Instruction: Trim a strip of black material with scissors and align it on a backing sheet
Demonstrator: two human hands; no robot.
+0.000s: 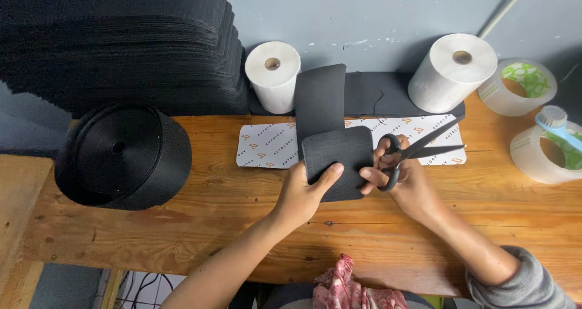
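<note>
Two hands at work | left hand [303, 191] fingers clamped on black fabric strip [336, 157] | right hand [403, 178] fingers gripping scissors [418, 148], blades apart, clear of strip | strip end rounded, uncut from its length.

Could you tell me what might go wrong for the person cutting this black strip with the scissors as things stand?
The left hand pinches the black strip close to the right hand with the black scissors, so its thumb could get nicked. The open blades point toward the white roll and could jab it. The strip is folded over, so a cut might run crooked.
</note>
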